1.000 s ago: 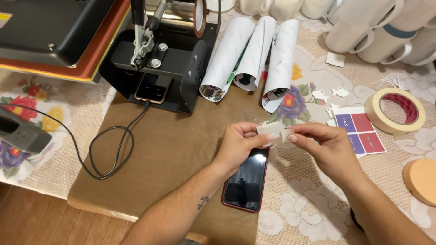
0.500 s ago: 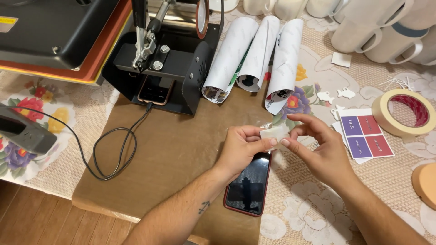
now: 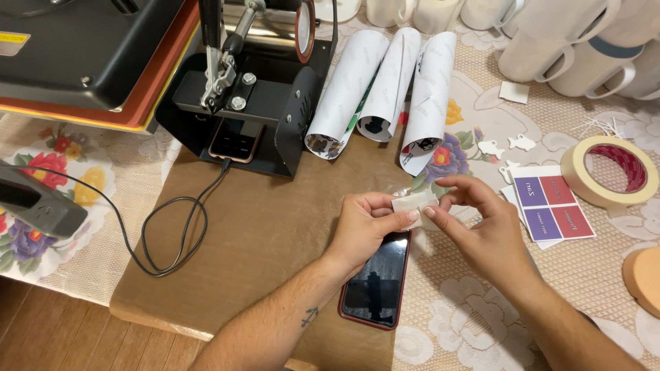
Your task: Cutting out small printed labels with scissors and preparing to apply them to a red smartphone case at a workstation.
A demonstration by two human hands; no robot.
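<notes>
Nearest the camera, a dark smartphone (image 3: 377, 283) lies face up on the brown sheet (image 3: 261, 233), right under the hands. Left hand (image 3: 368, 227) and right hand (image 3: 481, 230) meet over it, both pinching a small white paper piece (image 3: 414, 201) between thumb and fingertips. Risk, as judged: the piece is thin and held only at its edges, so a slip could drop it onto the phone or crease it. Further right sit purple-red cards (image 3: 550, 209) and a masking tape roll (image 3: 608, 170). Beyond, three rolled printed sheets (image 3: 392, 89) could roll if nudged. Farthest: black mug press (image 3: 247, 103), its cable (image 3: 172, 227), white mugs (image 3: 577, 48).
</notes>
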